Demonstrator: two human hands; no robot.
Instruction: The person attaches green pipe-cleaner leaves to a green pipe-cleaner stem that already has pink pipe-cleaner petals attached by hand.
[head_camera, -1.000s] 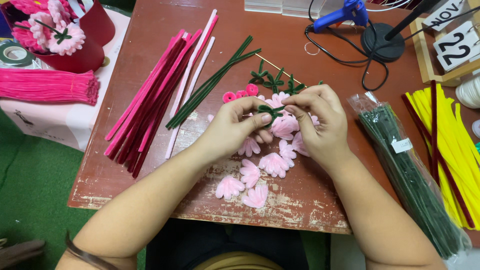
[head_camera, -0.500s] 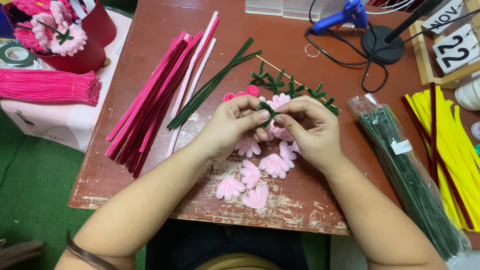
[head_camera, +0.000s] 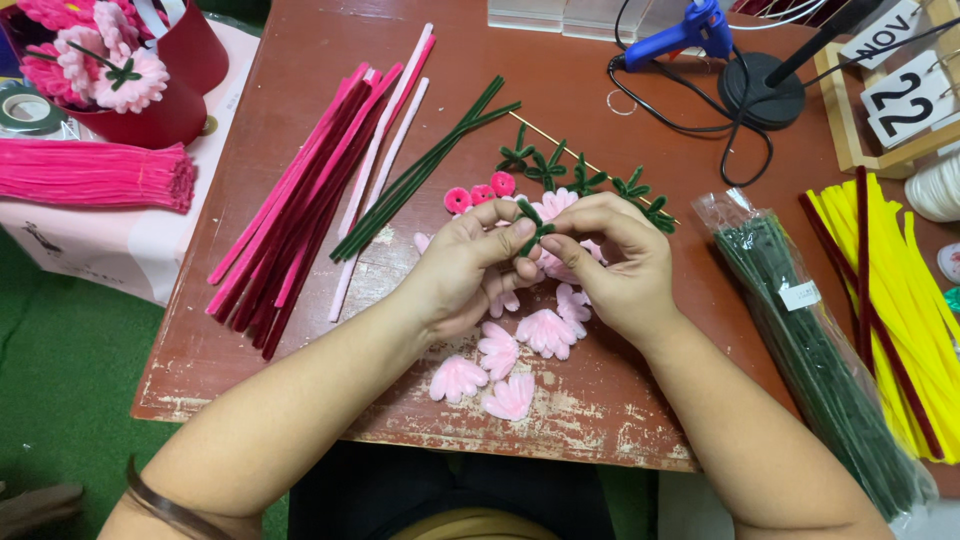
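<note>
Both my hands meet over the middle of a worn red-brown table (head_camera: 300, 330). My left hand (head_camera: 465, 270) and my right hand (head_camera: 615, 265) pinch together a small dark green pipe-cleaner leaf piece (head_camera: 533, 228) at the fingertips. Under and between the hands lie several light pink pipe-cleaner petals (head_camera: 545, 332), some hidden by my fingers. Two small hot-pink coils (head_camera: 470, 197) rest just beyond my left hand. A thin stem with several green leaves (head_camera: 585, 180) lies beyond my right hand.
Pink and dark red pipe cleaners (head_camera: 300, 210) and a green bunch (head_camera: 425, 175) lie at left. A bag of green stems (head_camera: 815, 340) and yellow pipe cleaners (head_camera: 915, 310) are at right. A blue glue gun (head_camera: 680, 30), a lamp base (head_camera: 760, 90) and a red flower box (head_camera: 150, 90) stand at the back.
My hands have drawn closer together and shifted slightly left, with the green leaf piece now pinched upright between both sets of fingertips. More of the leafy stem behind my right hand shows.
</note>
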